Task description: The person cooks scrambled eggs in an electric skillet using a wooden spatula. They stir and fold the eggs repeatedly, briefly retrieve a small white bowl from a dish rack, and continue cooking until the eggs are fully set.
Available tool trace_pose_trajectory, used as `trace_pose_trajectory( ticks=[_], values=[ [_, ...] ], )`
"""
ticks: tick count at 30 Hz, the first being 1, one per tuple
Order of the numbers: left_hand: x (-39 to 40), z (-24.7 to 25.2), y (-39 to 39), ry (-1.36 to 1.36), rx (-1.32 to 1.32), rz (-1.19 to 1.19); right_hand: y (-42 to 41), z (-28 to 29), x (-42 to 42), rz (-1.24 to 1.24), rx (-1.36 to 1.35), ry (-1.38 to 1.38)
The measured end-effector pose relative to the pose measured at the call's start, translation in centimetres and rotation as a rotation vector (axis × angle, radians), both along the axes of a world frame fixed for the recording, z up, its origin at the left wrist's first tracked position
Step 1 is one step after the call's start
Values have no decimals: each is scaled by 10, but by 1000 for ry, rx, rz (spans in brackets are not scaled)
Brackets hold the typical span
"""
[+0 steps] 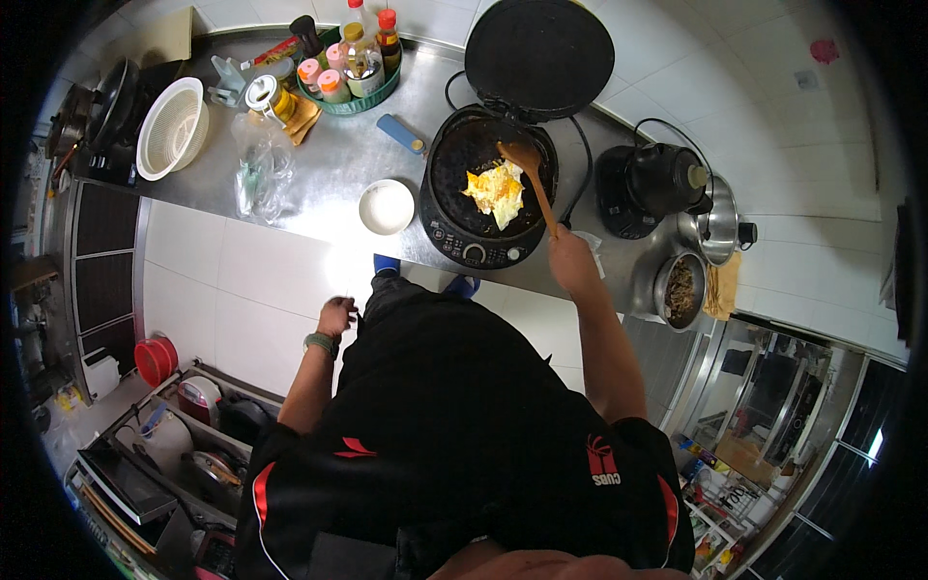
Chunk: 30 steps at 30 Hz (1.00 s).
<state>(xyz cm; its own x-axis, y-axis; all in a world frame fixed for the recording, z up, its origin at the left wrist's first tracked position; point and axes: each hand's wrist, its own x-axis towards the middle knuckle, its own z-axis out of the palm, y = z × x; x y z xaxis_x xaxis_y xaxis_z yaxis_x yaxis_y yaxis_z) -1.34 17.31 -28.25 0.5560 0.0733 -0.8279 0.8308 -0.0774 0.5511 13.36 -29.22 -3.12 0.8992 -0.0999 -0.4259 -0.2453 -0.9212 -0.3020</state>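
Note:
My right hand (571, 259) is closed around the handle of a wooden spatula (535, 170), whose blade touches the upper edge of a piece of fried egg (496, 190). The egg, yellow and white, lies in the dark round pan of an electric griddle (475, 254). The griddle's black lid (540, 58) stands raised behind it. Left of the griddle is a white bowl (386, 207) with a pale inside. My left hand (338, 316) hangs by my side over the floor, its fingers curled; whether it holds anything is not plain.
A blue-handled object (401, 135), a green basket (362, 105) of seasoning bottles, a plastic bag (264, 170) and a white colander (172, 129) lie leftward on the steel counter. Rightward are a black kettle (660, 177) and a metal bowl of food (680, 291). The griddle's cord runs beside it.

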Motion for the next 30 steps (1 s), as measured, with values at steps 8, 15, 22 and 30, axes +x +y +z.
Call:
trace_pose_trajectory(
  ticks=[8,15,22,30],
  values=[
    [-149,-148,70,-442,460,-1035,-1,-1,-26,183,-111,46],
    [-136,-139,85,-413,475,-1074,26,61,-29,31,27,101],
    [-69,-79,54,-151,57,-83,-10,99,-83,66,16,280],
    [-71,-99,68,-82,448,-604,4,40,-71,39,-66,208]
  ],
)
